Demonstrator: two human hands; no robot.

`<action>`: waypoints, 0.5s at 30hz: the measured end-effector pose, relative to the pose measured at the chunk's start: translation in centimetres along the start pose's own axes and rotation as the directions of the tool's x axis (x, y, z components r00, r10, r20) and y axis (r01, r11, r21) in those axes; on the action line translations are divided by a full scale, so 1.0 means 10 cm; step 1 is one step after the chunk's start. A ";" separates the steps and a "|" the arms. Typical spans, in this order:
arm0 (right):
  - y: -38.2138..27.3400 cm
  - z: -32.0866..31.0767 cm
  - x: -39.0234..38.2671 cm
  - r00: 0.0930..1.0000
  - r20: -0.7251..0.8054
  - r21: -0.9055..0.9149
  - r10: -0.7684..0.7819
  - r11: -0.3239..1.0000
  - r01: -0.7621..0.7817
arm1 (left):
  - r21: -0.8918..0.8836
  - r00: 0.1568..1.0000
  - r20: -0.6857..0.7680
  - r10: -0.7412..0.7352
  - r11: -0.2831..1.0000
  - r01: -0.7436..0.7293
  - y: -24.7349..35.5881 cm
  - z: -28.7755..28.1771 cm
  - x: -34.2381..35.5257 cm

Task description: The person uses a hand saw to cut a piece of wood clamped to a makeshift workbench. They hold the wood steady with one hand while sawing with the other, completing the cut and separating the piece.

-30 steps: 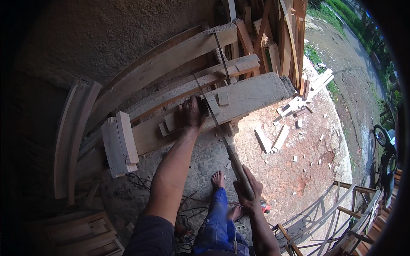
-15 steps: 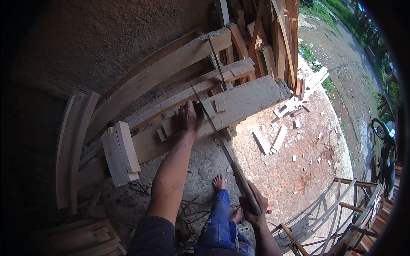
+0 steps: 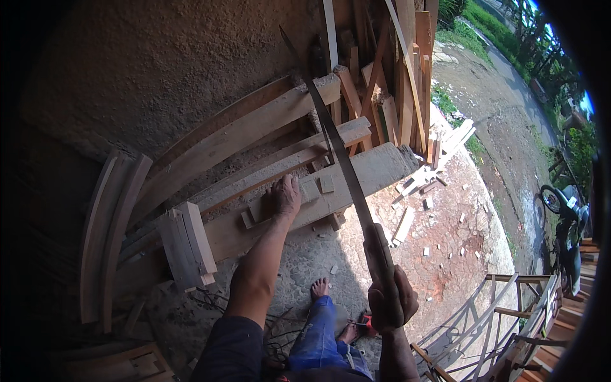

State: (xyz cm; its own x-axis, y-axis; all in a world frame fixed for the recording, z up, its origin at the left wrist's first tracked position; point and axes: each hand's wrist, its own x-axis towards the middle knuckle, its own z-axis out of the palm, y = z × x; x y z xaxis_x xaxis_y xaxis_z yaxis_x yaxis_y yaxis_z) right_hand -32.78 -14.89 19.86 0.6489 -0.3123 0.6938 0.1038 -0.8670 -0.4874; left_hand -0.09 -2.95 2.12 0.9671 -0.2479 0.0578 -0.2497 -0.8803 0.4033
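Note:
My right hand (image 3: 393,299) is wrapped round the wooden handle of a hand saw (image 3: 342,156). The long blade points up and away, across the planks in the picture, its tip over the far wall. My left hand (image 3: 286,194) presses down on a short wooden strip (image 3: 310,191) lying on a thick plank (image 3: 382,169), fingers curled over its far edge. A small square wood block (image 3: 326,184) sits on the plank just right of the strip's end. The blade appears held above the wood, apart from the strip.
Long beams (image 3: 254,121) lie behind the plank. Short boards (image 3: 184,245) rest across its left end. Upright timber (image 3: 407,83) leans at the back. Offcuts (image 3: 403,224) litter the floor on the right. A red tool (image 3: 366,323) lies by my foot; a motorbike (image 3: 569,216) stands outside.
The saw has lifted off the end of the strip, its blade swinging up and away. My left hand stays on the strip. The whole view has shifted slightly.

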 end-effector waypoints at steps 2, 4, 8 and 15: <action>0.02 -0.28 0.06 1.000 -0.016 0.054 0.020 0.998 -0.019 | -0.059 0.991 0.112 0.068 0.996 -0.061 -0.13 -0.14 -0.04; 0.12 -0.56 0.00 1.000 0.001 0.029 0.019 0.999 -0.019 | -0.048 0.969 0.135 0.206 0.978 -0.201 -0.32 -0.29 -0.12; 0.08 -1.01 -0.37 0.973 0.133 -0.117 0.191 0.977 -0.176 | 0.009 0.948 0.220 0.231 0.971 -0.239 -0.72 -0.42 -0.22; -0.18 -0.96 -1.00 0.739 0.098 -0.001 0.667 0.743 -0.670 | 0.087 0.993 -0.037 0.110 0.991 -0.106 0.09 -0.05 -0.12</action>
State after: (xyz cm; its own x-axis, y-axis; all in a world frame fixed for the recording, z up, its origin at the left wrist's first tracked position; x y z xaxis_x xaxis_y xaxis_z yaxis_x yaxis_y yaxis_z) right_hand -46.66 -13.99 18.90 0.6222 -0.7709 0.1362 -0.3582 -0.4351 -0.8261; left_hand -1.48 -3.25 2.86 0.9349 -0.3282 0.1350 -0.3545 -0.8808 0.3138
